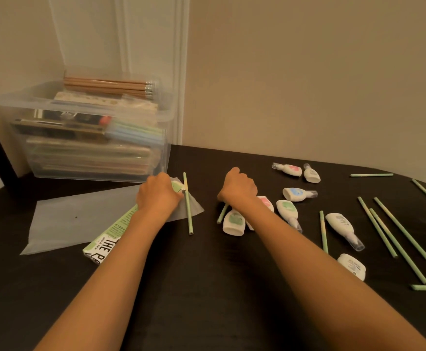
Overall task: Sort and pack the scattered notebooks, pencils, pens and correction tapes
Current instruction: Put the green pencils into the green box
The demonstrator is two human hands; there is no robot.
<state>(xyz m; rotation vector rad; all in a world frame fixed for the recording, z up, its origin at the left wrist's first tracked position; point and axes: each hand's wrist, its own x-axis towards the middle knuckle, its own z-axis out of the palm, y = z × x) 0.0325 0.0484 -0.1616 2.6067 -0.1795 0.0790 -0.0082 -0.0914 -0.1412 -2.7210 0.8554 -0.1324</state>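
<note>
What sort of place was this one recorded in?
Probably a room in a home: a dark table set in a corner of plain beige walls, white door moulding behind it, and a clear storage bin standing on the table.

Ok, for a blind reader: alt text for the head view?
The left hand grips a green box on a plastic bag; the right hand curls among correction tapes and green pencils scattered on a dark table. A packed clear bin stands behind.
</note>
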